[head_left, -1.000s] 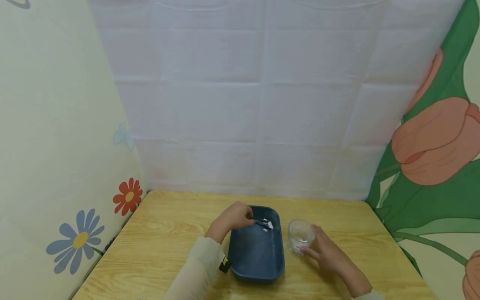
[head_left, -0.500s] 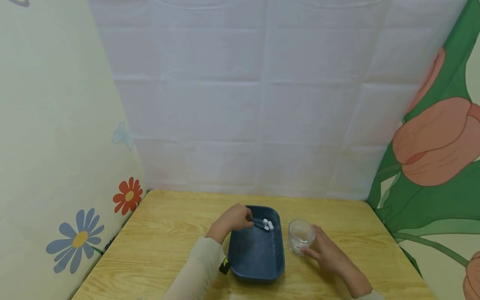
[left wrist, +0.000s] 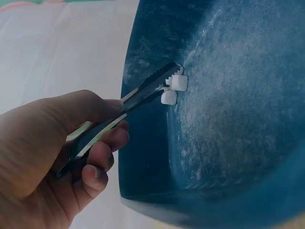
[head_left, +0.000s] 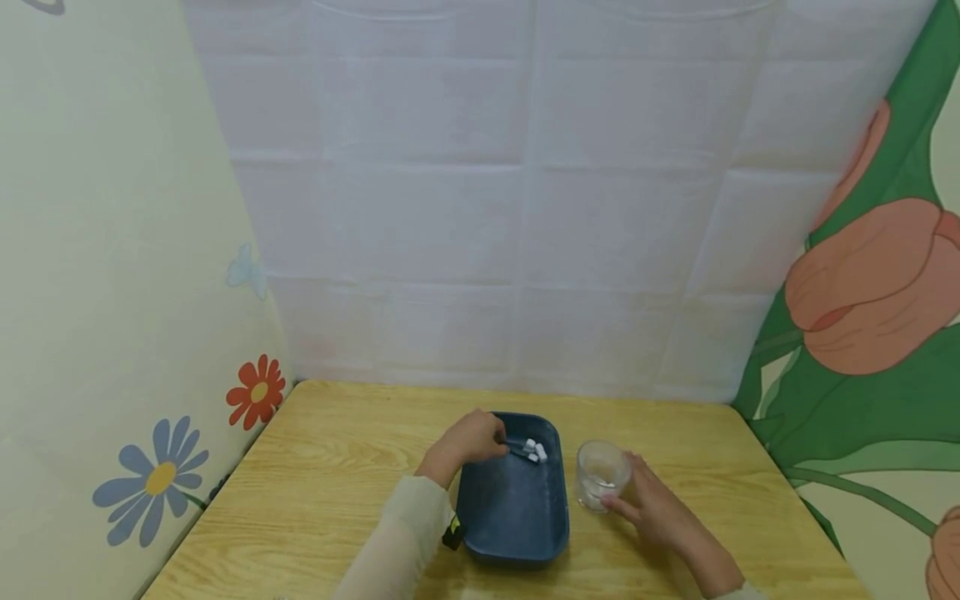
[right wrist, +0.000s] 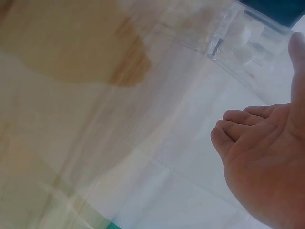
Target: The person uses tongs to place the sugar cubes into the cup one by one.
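My left hand point(left wrist: 71, 143) pinches small metal tongs point(left wrist: 147, 88) with toothed tips, thumb on one arm and curled fingers on the other. The tips stand slightly apart, right at a cluster of small white cubes point(left wrist: 179, 83). These cubes lie near the far right corner of a dark blue tray point(head_left: 513, 517), as the head view shows. To the right of the tray, my right hand point(head_left: 663, 508) holds a clear glass point(head_left: 602, 467) from its right side, thumb in front and fingers behind. Something whitish shows low in the glass.
Tray and glass stand on a wood-grain table point(head_left: 360, 442). A white sheet point(head_left: 480, 208) hangs behind its back edge. Painted walls flank the table, with flowers on the left and large tulips on the right. A black strap point(head_left: 453, 532) sits at the left sleeve.
The tong tips, which reached over the white cubes a second ago, have drawn back slightly and show more of the cubes. My right hand and the glass have stayed in place.
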{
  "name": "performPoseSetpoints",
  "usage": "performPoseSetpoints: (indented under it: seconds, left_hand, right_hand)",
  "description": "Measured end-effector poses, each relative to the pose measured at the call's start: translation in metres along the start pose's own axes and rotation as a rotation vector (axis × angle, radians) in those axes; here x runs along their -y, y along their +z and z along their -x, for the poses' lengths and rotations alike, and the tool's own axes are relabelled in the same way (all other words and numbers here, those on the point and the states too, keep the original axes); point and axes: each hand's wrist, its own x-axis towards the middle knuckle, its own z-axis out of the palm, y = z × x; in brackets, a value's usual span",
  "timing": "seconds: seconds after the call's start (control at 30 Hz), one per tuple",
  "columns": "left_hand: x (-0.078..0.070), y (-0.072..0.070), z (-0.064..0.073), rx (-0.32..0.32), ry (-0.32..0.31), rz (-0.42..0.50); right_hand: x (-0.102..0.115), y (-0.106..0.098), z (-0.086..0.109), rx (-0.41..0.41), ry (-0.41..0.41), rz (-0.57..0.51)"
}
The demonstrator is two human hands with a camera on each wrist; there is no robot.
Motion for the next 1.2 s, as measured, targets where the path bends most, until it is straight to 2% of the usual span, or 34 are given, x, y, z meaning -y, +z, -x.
performPoseSetpoints:
  seconds: [0.6,1.2]
  left_hand:
    - [-0.0032,0.005,-0.0032,0.007,-0.03,0.008]
    - [-0.0077,0.0048,-0.0039,0.024,-0.019,-0.037]
  right_hand:
    - [0.0004,0.0007,0.0006,0.014,0.011,0.006]
    - [0.0015,-0.0005,0.0014,0.014,-0.003,0.001]
